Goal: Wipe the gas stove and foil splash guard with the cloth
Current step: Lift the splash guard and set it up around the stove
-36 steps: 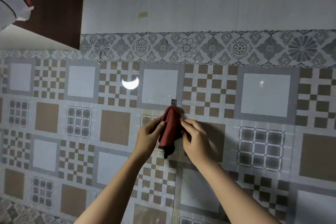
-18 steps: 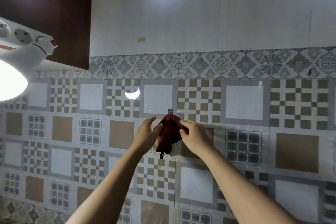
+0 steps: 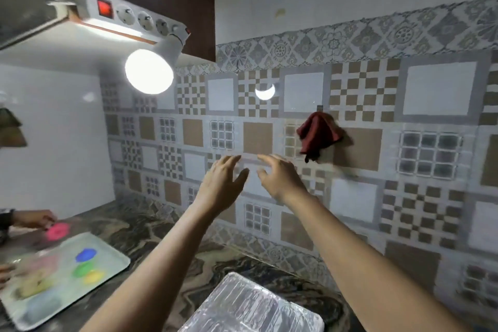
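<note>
The cloth (image 3: 319,133) is hanging from a wall hook (image 3: 320,108); the left hand (image 3: 222,183) and right hand (image 3: 280,178) are hovering lower left, fingers loose, grasping nothing.

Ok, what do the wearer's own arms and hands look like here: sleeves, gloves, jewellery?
Both are bare. The left hand and right hand wear no gloves, and no ring shows, though the picture is slightly blurred. The left forearm and right forearm show no sleeve, watch or bracelet up to the frame's edge.
</note>
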`<action>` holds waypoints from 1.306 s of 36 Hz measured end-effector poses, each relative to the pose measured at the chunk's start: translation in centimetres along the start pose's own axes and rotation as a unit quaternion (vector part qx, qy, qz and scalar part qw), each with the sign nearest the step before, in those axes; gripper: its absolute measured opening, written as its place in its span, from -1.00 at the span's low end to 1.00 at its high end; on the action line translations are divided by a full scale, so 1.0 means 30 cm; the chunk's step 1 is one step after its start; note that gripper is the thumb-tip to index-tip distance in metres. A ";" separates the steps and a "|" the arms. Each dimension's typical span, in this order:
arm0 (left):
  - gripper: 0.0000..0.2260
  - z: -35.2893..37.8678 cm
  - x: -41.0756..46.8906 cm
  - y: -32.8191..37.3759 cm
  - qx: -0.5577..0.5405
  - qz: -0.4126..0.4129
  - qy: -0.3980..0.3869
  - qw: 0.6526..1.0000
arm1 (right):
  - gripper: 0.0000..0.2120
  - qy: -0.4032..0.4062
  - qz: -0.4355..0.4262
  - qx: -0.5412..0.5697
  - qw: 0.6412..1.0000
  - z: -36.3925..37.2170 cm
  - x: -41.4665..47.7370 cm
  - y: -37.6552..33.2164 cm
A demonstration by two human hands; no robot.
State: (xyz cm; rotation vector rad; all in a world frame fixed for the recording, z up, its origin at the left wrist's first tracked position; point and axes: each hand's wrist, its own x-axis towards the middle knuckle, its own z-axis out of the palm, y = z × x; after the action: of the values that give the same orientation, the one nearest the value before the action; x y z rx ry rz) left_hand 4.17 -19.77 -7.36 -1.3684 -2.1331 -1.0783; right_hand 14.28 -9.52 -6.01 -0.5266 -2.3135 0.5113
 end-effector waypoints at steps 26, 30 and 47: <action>-0.14 -0.148 -1.600 -0.713 -0.063 -0.529 -0.034 0.845 | -0.36 -0.515 -0.175 0.014 0.839 1.205 -0.823 -0.210; -0.22 -0.145 -1.639 -0.755 -0.106 -0.527 -0.049 0.842 | -0.21 -0.541 -0.207 -0.026 0.815 1.250 -0.821 -0.212; -0.41 -0.188 -1.634 -0.771 -0.092 -0.466 -0.027 0.880 | -0.64 -0.558 -0.224 0.007 0.799 1.233 -0.733 -0.280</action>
State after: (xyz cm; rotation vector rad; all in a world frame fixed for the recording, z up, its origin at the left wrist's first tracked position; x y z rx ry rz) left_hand 5.22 -58.50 -45.67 -0.3386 -2.8576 -1.5988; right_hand 1.11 -35.37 -38.88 0.5308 -3.3752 0.7062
